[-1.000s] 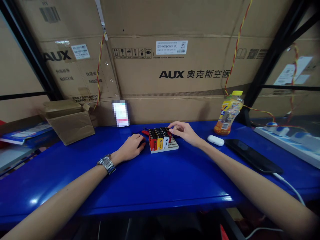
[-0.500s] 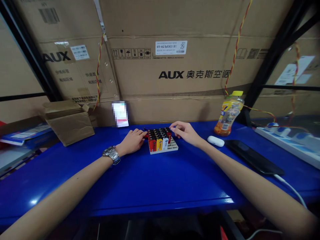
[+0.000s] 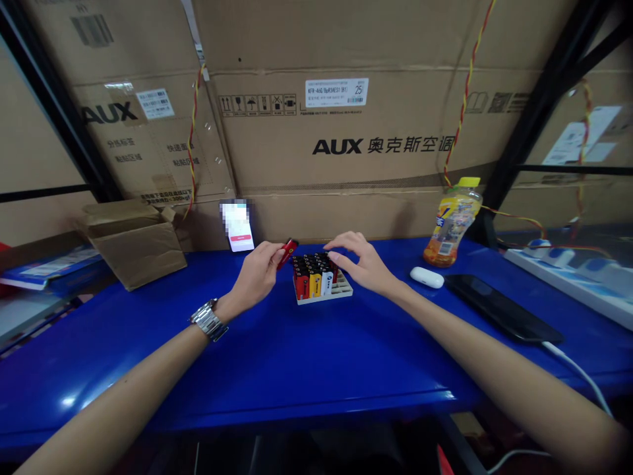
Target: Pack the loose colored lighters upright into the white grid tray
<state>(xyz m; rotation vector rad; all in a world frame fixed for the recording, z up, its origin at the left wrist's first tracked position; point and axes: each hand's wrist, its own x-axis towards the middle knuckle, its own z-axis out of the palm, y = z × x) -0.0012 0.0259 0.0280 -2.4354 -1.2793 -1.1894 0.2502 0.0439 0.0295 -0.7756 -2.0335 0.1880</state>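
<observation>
My left hand (image 3: pixel 254 275) is shut on a red disposable lighter (image 3: pixel 287 253), pinching it between fingers and thumb just left of the tray. A beige plastic grid tray (image 3: pixel 336 291) holds a packed block of upright lighters (image 3: pixel 314 277) in red, yellow, white and blue. My right hand (image 3: pixel 363 262) rests open at the tray's right, its fingertips at the top of the rear lighters. Whether they touch is hard to tell.
All this is on a blue table (image 3: pixel 277 356). A juice bottle (image 3: pixel 452 224), white earbud case (image 3: pixel 426 277), black phone (image 3: pixel 503 308), power strip (image 3: pixel 564 270) and open cardboard box (image 3: pixel 133 244) stand around it. Large cartons fill the back.
My left hand has risen from the tray's left side, lifting the red lighter up and away. My right hand has shifted slightly back from the tray.
</observation>
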